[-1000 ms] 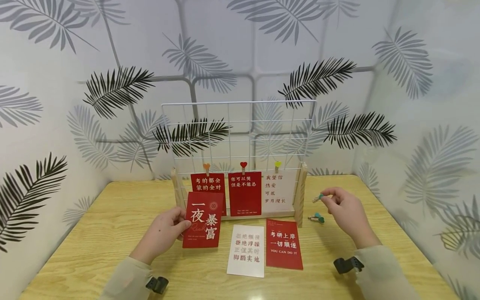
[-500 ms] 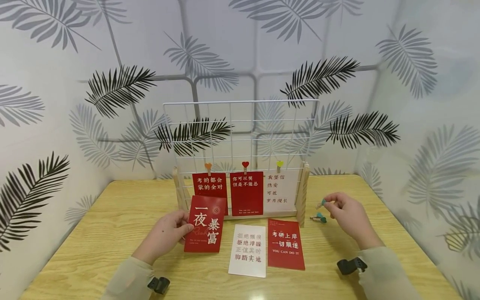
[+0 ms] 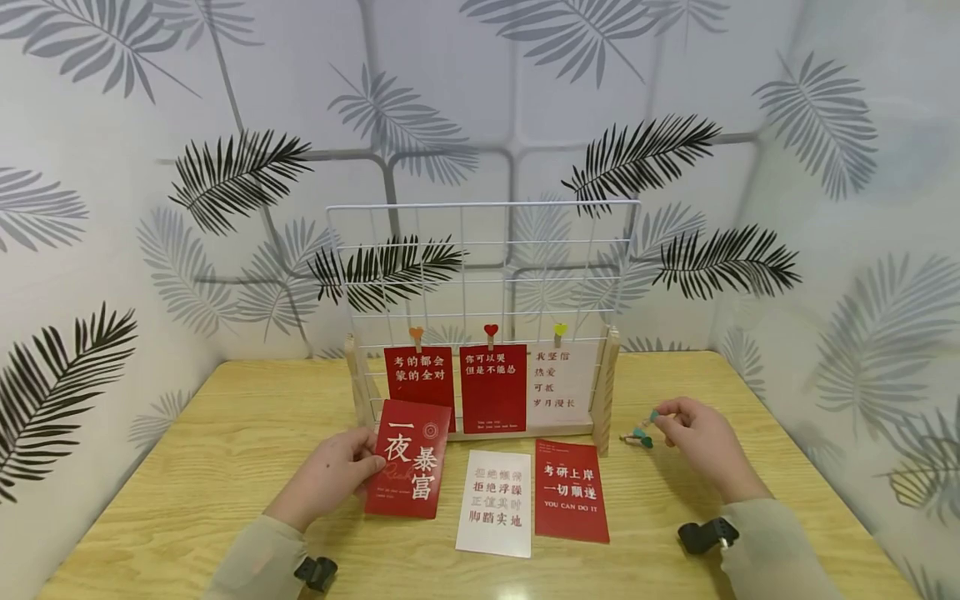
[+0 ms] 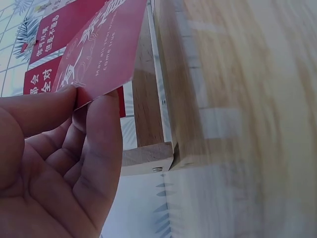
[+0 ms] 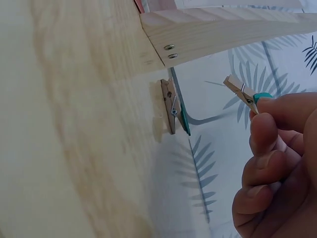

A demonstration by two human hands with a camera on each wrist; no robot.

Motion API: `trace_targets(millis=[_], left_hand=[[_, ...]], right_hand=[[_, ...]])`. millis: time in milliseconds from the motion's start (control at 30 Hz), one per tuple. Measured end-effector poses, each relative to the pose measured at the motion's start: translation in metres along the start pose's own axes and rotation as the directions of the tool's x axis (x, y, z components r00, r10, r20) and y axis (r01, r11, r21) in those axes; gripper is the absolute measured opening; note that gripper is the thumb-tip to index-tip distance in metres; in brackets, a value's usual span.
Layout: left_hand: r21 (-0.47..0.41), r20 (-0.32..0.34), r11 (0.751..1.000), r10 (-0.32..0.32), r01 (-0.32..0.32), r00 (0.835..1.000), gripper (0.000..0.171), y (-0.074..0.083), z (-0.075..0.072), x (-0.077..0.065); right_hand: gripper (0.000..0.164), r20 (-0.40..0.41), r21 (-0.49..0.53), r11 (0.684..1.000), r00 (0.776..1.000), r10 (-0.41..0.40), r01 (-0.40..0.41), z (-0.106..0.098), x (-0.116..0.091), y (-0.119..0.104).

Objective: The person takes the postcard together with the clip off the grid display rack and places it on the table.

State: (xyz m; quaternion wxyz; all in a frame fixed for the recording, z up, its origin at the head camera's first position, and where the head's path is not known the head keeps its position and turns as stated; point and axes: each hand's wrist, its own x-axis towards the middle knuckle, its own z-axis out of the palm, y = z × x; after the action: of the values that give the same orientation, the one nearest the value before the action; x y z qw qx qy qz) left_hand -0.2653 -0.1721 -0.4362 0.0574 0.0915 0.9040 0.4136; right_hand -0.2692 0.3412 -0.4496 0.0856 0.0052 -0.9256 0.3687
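Observation:
My left hand pinches a red card with white lettering by its left edge, thumb in front. The card is tilted before the lower left of the white wire grid rack. In the left wrist view, thumb and fingers hold the card at a corner. My right hand pinches a small wooden clothespin by its teal end, above the table. Just below it, another wooden clothespin with a green decoration lies on the table; whether a second lies with it I cannot tell.
Along the grid hang two red cards and a white card, clipped by heart-topped clothespins. A wooden base supports the grid. On the table lie a white card and a red card.
The card in my left hand has come down a little and tilted. My right hand has lowered with its clothespin, closer to the clothespin on the table.

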Motion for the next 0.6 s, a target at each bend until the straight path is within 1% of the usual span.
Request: trace_targets(millis=[67, 233, 300, 467, 600], left_hand=[[0.0, 0.009, 1.0, 0.001, -0.001, 1.0, 0.008, 0.0, -0.001, 0.0], [0.036, 0.017, 0.999, 0.002, -0.002, 1.0, 0.006, -0.001, -0.002, -0.001], [0.043, 0.023, 0.999, -0.012, 0.011, 1.0, 0.005, -0.002, -0.002, -0.001], [0.008, 0.063, 0.998, -0.068, 0.068, 0.996, 0.006, -0.004, 0.001, -0.002], [-0.001, 0.087, 0.996, -0.085, 0.085, 0.993, 0.005, -0.007, 0.004, -0.002]], right_hand=[[0.035, 0.01, 0.0, 1.0, 1.0, 0.007, -0.007, 0.0, 0.0, 0.002], [0.037, 0.036, -0.009, 0.999, 0.999, 0.035, -0.035, 0.001, 0.001, 0.01], [0.038, 0.041, -0.012, 0.999, 0.998, 0.039, -0.039, 0.001, 0.002, 0.014], [0.038, 0.062, -0.003, 0.999, 0.997, 0.052, -0.052, 0.001, 0.003, 0.024], [0.038, 0.079, -0.003, 0.998, 0.995, 0.058, -0.058, 0.0, 0.003, 0.027]])
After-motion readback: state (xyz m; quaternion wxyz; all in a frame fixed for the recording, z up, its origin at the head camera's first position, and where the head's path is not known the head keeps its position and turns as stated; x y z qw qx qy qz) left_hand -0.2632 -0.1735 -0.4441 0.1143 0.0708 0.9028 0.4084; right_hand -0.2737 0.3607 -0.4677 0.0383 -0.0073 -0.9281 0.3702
